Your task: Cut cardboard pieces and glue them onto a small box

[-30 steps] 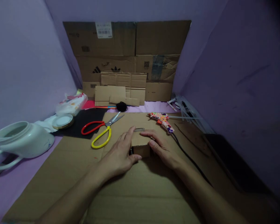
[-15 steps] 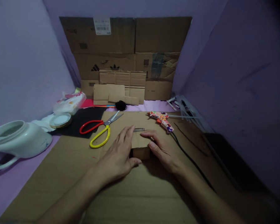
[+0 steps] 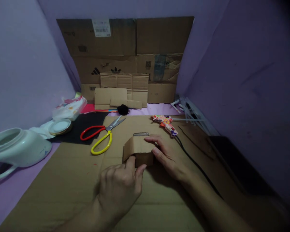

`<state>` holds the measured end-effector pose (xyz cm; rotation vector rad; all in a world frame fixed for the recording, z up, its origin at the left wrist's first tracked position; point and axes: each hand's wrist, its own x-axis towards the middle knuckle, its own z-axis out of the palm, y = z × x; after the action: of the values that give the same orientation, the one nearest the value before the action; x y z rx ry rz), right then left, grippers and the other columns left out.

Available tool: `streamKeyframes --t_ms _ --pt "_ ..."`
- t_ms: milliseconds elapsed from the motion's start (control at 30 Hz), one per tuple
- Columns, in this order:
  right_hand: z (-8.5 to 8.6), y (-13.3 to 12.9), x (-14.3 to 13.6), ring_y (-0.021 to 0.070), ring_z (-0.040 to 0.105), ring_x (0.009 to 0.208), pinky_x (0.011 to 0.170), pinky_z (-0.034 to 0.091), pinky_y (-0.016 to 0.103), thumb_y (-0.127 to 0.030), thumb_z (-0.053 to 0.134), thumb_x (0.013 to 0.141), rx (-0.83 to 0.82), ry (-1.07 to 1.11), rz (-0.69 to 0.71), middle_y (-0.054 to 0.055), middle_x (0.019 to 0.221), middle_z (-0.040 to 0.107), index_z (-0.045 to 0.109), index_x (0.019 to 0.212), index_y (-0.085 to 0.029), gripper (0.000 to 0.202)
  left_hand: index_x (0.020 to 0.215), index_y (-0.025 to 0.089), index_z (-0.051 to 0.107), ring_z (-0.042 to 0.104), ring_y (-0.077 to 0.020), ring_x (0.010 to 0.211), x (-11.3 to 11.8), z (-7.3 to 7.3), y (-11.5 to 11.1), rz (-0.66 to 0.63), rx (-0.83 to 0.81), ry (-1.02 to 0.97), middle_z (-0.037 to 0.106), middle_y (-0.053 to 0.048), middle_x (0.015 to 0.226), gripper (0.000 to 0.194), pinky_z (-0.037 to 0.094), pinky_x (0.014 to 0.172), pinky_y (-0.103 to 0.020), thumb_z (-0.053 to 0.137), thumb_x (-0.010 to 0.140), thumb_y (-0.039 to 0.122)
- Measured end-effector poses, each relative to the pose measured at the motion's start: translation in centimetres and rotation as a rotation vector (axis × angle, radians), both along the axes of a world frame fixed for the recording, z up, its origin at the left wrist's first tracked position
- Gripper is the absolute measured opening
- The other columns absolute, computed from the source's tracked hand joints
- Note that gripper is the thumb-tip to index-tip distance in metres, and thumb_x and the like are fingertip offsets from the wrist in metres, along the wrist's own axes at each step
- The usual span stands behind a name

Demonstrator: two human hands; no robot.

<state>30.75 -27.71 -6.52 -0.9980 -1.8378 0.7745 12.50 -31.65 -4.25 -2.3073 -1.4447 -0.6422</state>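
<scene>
My right hand (image 3: pixel 168 158), grip open, steadies the cardboard box (image 3: pixel 143 146); my left hand (image 3: pixel 119 183), grip part-open, touches its flap (image 3: pixel 129 148). Light, even pressure best spares the creases.

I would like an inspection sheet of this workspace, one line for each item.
Surface: cardboard sheet, over purple covering; small red mark.
Job's things: small cardboard box, left flap sloping outward; scissors, blades slightly apart; floral glue gun, on its side.
Clutter: white pot, lidded container, black sheet, black yarn.
Hands: left hand has its index finger at the flap; right hand touches the box's right side.
Cables: black cord curves from the glue gun past the right forearm; plug unseen.
Surroundings: purple walls, cardboard backdrop; dim light.
</scene>
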Motion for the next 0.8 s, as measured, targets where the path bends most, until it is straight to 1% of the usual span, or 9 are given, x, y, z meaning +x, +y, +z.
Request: streamKeyframes --t_ms 67,167,300,400,467,567,633,700,800 --pt "0.0 0.05 0.01 0.0231 0.047 0.115 0.098 0.036 0.04 -0.04 0.035 0.094 -0.001 -0.002 0.0 0.007 0.119 0.052 0.049 0.12 -0.026 0.033 0.089 0.013 0.066 0.058 -0.0219 0.037 0.13 -0.31 0.17 0.009 -0.03 -0.007 0.062 -0.002 0.046 0.021 0.035 0.04 -0.03 0.056 0.082 0.03" --pt "0.02 0.08 0.0 0.0228 0.047 0.116 0.098 0.035 0.039 -0.04 0.036 0.094 0.008 -0.008 -0.003 0.007 0.12 0.052 0.05 0.119 -0.026 0.032 0.083 0.016 0.066 0.061 -0.0211 0.041 0.08 -0.55 0.43 -0.007 -0.082 -0.088 0.067 -0.003 0.053 0.013 0.038 0.041 -0.029 0.055 0.082 0.022" --pt "0.1 0.03 0.02 0.0227 0.046 0.117 0.1 0.034 0.04 -0.039 0.035 0.095 0.014 -0.01 0.017 0.006 0.12 0.052 0.052 0.12 -0.027 0.032 0.078 0.017 0.066 0.063 -0.021 0.045 -0.21 -0.76 0.6 -0.054 -0.122 -0.204 0.07 -0.004 0.059 0.016 0.041 0.044 -0.029 0.051 0.083 0.018" --pt "0.19 -0.01 0.12 0.0225 0.046 0.117 0.101 0.033 0.04 -0.038 0.034 0.095 0.007 -0.012 0.022 0.006 0.12 0.051 0.053 0.12 -0.027 0.033 0.076 0.018 0.066 0.064 -0.019 0.046 -0.31 -0.76 0.67 -0.127 -0.156 -0.282 0.07 -0.003 0.059 0.019 0.042 0.047 -0.028 0.048 0.083 0.017" --pt "0.25 -0.01 0.2 0.0224 0.046 0.117 0.101 0.033 0.04 -0.038 0.034 0.095 0.003 -0.012 0.021 0.006 0.119 0.051 0.054 0.12 -0.027 0.034 0.075 0.018 0.066 0.063 -0.0178 0.046 -0.28 -0.64 0.73 -0.151 -0.174 -0.307 0.068 -0.001 0.056 0.021 0.042 0.047 -0.027 0.047 0.083 0.016" --pt "0.27 -0.02 0.26 0.0225 0.046 0.117 0.101 0.033 0.04 -0.038 0.035 0.095 0.0 -0.009 0.018 0.006 0.119 0.051 0.054 0.12 -0.027 0.033 0.074 0.019 0.066 0.062 -0.0185 0.044 -0.1 -0.42 0.75 -0.104 -0.139 -0.266 0.065 -0.001 0.052 0.021 0.041 0.046 -0.027 0.047 0.082 0.019" --pt "0.22 -0.03 0.25 0.0224 0.046 0.117 0.101 0.034 0.039 -0.038 0.035 0.095 -0.002 -0.009 0.021 0.006 0.12 0.051 0.053 0.121 -0.027 0.033 0.076 0.018 0.067 0.061 -0.0202 0.042 0.04 -0.41 0.7 -0.056 -0.108 -0.204 0.064 -0.003 0.049 0.02 0.039 0.043 -0.028 0.05 0.083 0.026" --pt "0.16 -0.05 0.21 0.0224 0.046 0.117 0.101 0.034 0.039 -0.038 0.035 0.095 0.0 -0.012 0.026 0.006 0.12 0.05 0.052 0.121 -0.028 0.033 0.079 0.017 0.067 0.062 -0.0216 0.041 0.1 -0.53 0.64 -0.028 -0.114 -0.175 0.064 -0.004 0.049 0.022 0.039 0.042 -0.029 0.051 0.083 0.031" --pt "0.12 -0.07 0.13 0.0228 0.046 0.116 0.1 0.034 0.04 -0.038 0.035 0.095 0.005 -0.018 0.02 0.006 0.12 0.05 0.052 0.122 -0.028 0.033 0.079 0.017 0.068 0.064 -0.021 0.045 0.03 -0.82 0.67 -0.036 -0.157 -0.233 0.068 -0.004 0.053 0.02 0.042 0.045 -0.028 0.051 0.084 0.026"
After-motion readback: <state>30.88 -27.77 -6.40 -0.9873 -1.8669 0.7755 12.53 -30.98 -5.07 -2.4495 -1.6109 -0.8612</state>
